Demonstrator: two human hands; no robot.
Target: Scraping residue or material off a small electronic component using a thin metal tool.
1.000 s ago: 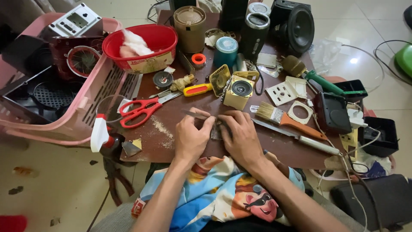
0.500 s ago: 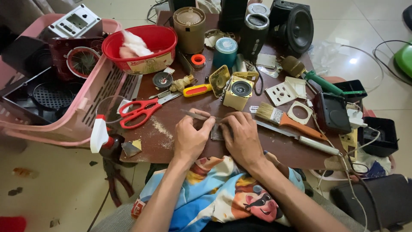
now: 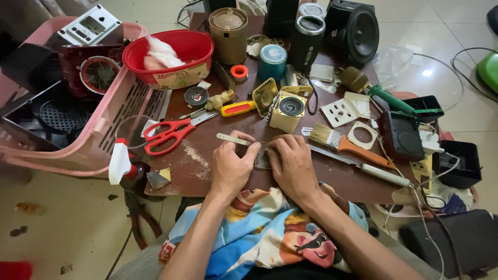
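Hands: the left hand (image 3: 232, 167) and the right hand (image 3: 292, 165) sat side by side at the near edge of the brown table (image 3: 218, 171).
Left hand: it pinched a thin pale strip (image 3: 232, 138) and pressed on a small grey piece (image 3: 262, 158).
Right hand: it lay bent over the same grey piece, fingers closed on it.
Grey piece: it lay flat on the table between the two hands, mostly hidden.
Doing it well: both hands should press the piece down firmly, so it cannot slip, and move slowly.
Red bowl (image 3: 194, 49): near the far left corner, with white cloth (image 3: 161, 54) in it.
Pink basket (image 3: 111, 124): off the left edge, tipped, with dark fan parts inside.
Black box (image 3: 464, 163): off the right edge; I could not tell what it held.
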